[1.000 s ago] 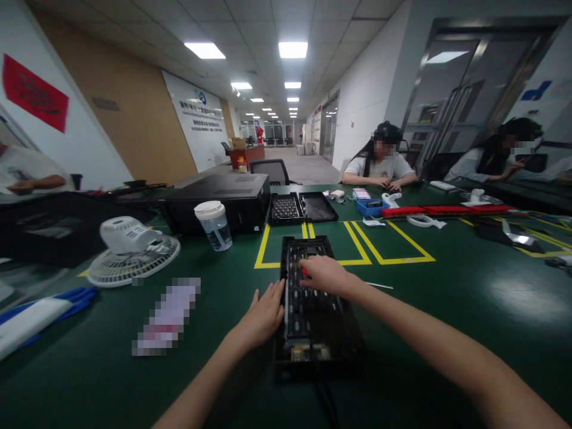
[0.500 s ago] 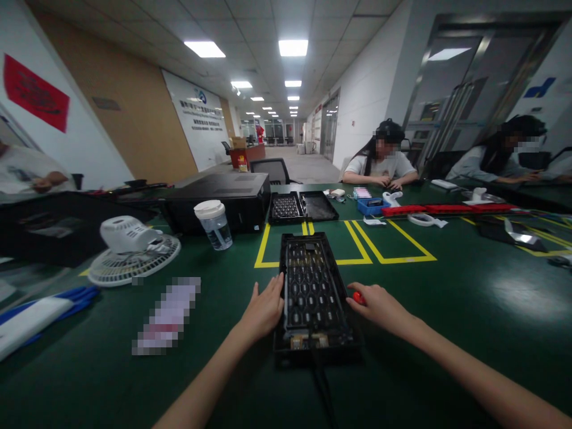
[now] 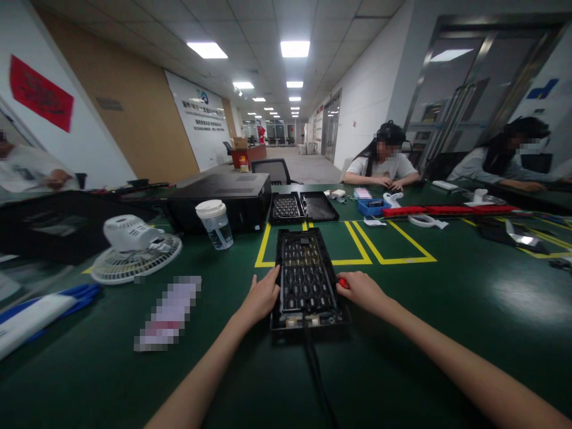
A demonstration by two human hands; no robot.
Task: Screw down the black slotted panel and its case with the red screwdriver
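A black rectangular case [image 3: 305, 280] lies in front of me, its top uncovered, showing rows of dark oval cells. Connectors sit at its near end, and a black cable [image 3: 315, 363] runs from there towards me. My left hand [image 3: 263, 293] rests against the case's left side, fingers stretched out and thumb raised apart. At the right side, my right hand [image 3: 363, 291] is closed around a small red object [image 3: 343, 283], with the fingertips touching or very close to the case edge. Most of the red object is hidden by the fingers.
Behind the case lies another opened black case [image 3: 286, 207]. To the left stand a lidded cup [image 3: 215, 225], a white fan [image 3: 134, 247] and a large black box [image 3: 218, 199]. A blue tray [image 3: 373, 205] and red strip [image 3: 447, 210] lie rightward. A co-worker [image 3: 382, 158] sits across.
The black case has slid slightly away from me and to the left. Both hands have moved along with it, the right one shifting left with the red object.
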